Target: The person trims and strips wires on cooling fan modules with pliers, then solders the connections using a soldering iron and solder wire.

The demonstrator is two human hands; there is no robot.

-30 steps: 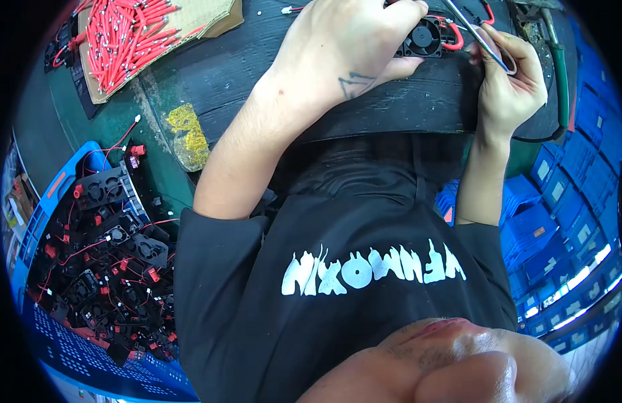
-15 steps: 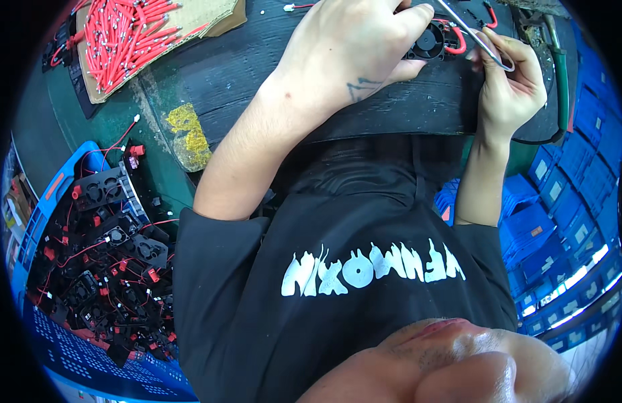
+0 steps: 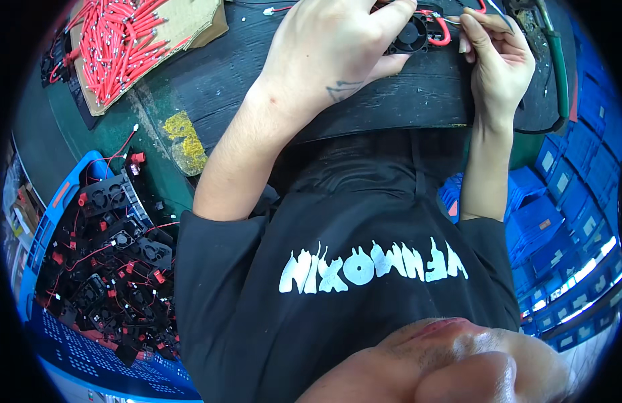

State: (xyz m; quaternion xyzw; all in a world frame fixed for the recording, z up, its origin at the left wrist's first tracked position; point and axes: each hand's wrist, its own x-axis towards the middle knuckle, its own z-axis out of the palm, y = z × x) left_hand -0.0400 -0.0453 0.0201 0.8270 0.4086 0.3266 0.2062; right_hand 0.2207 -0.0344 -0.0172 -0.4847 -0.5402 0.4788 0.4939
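My left hand (image 3: 338,47) is closed over a small black fan unit (image 3: 413,33) on the dark bench, thumb and fingers gripping its left side. A thick red wire (image 3: 446,33) curves out from the unit's right side. Beside it, my right hand (image 3: 495,50) pinches a thin silvery wire (image 3: 452,23), whose end points at the spot where the red wire meets the unit. Part of this wire rises behind the fingers toward the top edge. My left hand hides some of the unit.
Cut red wires (image 3: 119,50) lie heaped on cardboard (image 3: 203,20) at far left. A blue crate (image 3: 45,228) full of fan units stands lower left. A green-handled soldering iron (image 3: 560,77) lies along the bench's right side. Blue bins (image 3: 536,208) stack at right.
The silvery wire's wide loop beside my right hand is gone from sight, and its end now sits close to the fan unit. Both hands and the unit appear slightly farther left and up.
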